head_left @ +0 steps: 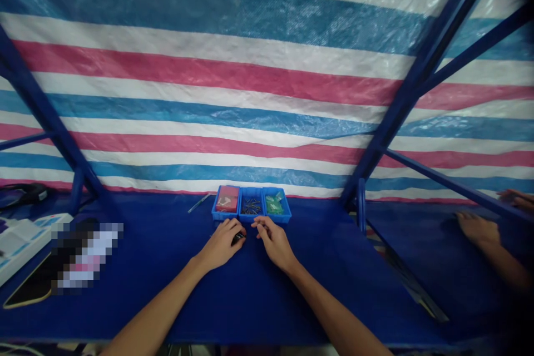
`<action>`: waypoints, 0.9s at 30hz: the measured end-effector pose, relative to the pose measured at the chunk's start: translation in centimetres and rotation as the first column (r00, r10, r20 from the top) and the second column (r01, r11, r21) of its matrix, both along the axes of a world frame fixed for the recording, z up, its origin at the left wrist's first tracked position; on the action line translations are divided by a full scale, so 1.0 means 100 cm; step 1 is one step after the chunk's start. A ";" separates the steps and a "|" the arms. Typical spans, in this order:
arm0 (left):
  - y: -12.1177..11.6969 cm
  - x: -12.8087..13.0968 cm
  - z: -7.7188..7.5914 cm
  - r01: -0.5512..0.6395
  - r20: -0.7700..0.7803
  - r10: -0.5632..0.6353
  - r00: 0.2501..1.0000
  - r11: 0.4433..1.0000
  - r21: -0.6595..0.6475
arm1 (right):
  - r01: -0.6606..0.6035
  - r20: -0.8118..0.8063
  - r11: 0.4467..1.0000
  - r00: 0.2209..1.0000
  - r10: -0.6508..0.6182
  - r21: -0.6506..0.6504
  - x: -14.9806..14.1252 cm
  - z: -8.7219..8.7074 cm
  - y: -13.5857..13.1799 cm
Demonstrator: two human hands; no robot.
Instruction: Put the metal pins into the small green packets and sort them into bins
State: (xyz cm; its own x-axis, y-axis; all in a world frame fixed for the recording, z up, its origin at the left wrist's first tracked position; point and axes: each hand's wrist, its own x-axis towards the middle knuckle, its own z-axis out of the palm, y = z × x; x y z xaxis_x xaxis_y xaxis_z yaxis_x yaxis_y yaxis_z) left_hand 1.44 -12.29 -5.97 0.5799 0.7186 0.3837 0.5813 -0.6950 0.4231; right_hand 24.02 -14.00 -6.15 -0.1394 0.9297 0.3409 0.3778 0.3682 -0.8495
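My left hand [224, 242] rests low over the blue table, its fingers curled round a small dark object [238, 238] that is mostly hidden. Close to its right, my right hand [272, 238] has its thumb and fingertips drawn together; whatever they may pinch is too small to make out. Just beyond both hands stand joined blue bins. The left bin [214, 208] holds red pieces [227, 200], the middle one dark screws [251, 206], and the right one small clear-green bags [274, 203].
A thin clear strip [198, 203] lies left of the bins. Further left are a dark flat panel [33, 281], partly pixelated, and a white box [25, 245]. Blue frame posts [384, 122] flank the space before a striped sheet [233, 83]. Another person's hand [479, 229] is at far right.
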 end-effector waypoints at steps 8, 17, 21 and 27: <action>0.001 0.000 0.000 -0.011 0.003 0.011 1.000 1.000 0.001 | 0.020 -0.034 0.998 0.999 -0.021 -0.054 0.002 -0.010 0.007; 0.000 0.001 -0.001 -0.008 0.010 0.008 1.000 1.000 0.003 | 0.054 -0.124 0.994 0.990 -0.065 -0.090 0.003 -0.013 0.010; 0.001 0.000 -0.003 -0.004 0.020 0.004 1.000 1.000 0.006 | 0.095 -0.089 0.995 0.992 -0.094 0.005 0.005 -0.013 0.010; 0.001 0.000 -0.002 -0.005 0.003 0.005 1.000 1.000 -0.003 | 0.087 0.052 0.988 0.994 -0.094 0.129 0.005 -0.008 0.006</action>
State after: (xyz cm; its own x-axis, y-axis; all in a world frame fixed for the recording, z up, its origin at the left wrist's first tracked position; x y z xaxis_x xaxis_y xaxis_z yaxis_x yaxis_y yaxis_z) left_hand 1.41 -12.18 -6.15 0.5751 0.7225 0.3837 0.5832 -0.6910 0.4270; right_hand 24.52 -13.36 -6.95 -0.0797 0.8895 0.4500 0.4619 0.4330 -0.7741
